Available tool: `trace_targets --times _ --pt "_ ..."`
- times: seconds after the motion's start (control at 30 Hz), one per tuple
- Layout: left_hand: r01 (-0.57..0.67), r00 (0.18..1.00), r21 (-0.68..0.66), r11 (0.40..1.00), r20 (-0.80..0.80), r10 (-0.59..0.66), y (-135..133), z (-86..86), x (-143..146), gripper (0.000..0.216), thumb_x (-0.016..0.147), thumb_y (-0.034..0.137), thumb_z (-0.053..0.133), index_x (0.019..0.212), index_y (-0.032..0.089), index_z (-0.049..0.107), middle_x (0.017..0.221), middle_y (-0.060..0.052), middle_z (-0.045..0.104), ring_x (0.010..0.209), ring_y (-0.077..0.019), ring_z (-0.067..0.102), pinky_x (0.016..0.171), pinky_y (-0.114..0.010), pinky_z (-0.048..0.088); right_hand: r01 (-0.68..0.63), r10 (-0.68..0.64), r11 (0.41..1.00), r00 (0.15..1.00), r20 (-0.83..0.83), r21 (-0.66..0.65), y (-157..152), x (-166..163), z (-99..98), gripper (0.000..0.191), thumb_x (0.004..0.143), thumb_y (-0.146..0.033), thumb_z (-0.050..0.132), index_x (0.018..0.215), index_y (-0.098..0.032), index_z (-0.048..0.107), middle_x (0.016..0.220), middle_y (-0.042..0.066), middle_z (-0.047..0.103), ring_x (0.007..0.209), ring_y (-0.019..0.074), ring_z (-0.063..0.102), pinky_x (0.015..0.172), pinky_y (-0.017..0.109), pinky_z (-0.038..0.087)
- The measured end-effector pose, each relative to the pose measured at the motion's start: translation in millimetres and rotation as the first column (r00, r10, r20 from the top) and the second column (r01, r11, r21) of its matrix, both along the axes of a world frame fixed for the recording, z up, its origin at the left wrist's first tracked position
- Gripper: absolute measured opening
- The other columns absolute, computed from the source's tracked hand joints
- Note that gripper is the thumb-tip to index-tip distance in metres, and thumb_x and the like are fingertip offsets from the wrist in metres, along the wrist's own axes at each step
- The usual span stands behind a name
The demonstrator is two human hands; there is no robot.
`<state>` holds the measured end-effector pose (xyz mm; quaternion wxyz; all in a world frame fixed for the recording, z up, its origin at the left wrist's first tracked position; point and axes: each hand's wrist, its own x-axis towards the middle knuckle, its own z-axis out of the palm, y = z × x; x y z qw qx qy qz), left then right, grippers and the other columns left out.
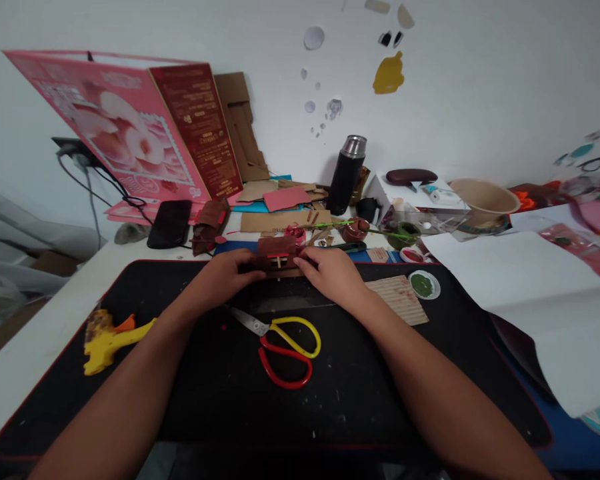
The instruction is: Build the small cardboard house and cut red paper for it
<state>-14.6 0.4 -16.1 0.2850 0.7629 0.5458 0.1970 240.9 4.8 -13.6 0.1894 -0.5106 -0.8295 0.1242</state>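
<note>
A small brown model house (277,248) with a pale-framed window stands near the far edge of the black desk mat. My left hand (235,272) is closed on its left side, with the thumb near the lower edge. On the opposite side, my right hand (325,268) grips it, thumb against the front. The fingertips behind the house are hidden. Nearer to me, scissors (267,328) with one yellow and one red handle lie with their blades apart. A yellow glue gun (105,343) rests left of my left forearm. Corrugated cardboard (400,300) lies beside my right forearm.
Behind the house are cardboard scraps (285,198), a black thermos (347,175) and paint pots (355,230). A lid with green paint (423,285) sits right of the cardboard. White paper (545,300) covers the right side. A phone (169,224) and pink box (130,127) stand left.
</note>
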Motion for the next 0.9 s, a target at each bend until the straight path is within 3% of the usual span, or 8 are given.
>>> trace_targets --times 0.43,0.9 --pt "-0.058 0.998 -0.019 0.998 0.035 0.059 6 -2.5 -2 0.038 0.083 0.057 0.066 0.098 0.025 0.08 0.103 -0.005 0.081 0.096 -0.0291 0.073 0.09 -0.04 0.053 0.023 -0.028 0.999 0.969 -0.247 -0.024 8 14 10.8 0.021 0.104 -0.029 0.059 0.097 -0.019 0.076 0.087 0.005 0.076 0.08 0.0191 0.066 0.071 0.028 0.04" --pt "-0.055 0.998 -0.029 0.998 0.03 0.056 3 1.7 2 0.04 0.082 0.057 0.066 0.099 0.024 0.08 0.105 -0.006 0.081 0.098 -0.0295 0.073 0.091 -0.04 0.054 -0.063 0.033 0.988 0.979 -0.203 -0.141 3 5 4.5 0.017 0.103 -0.029 0.062 0.102 -0.02 0.076 0.082 0.003 0.074 0.074 0.0173 0.064 0.066 0.027 0.037"
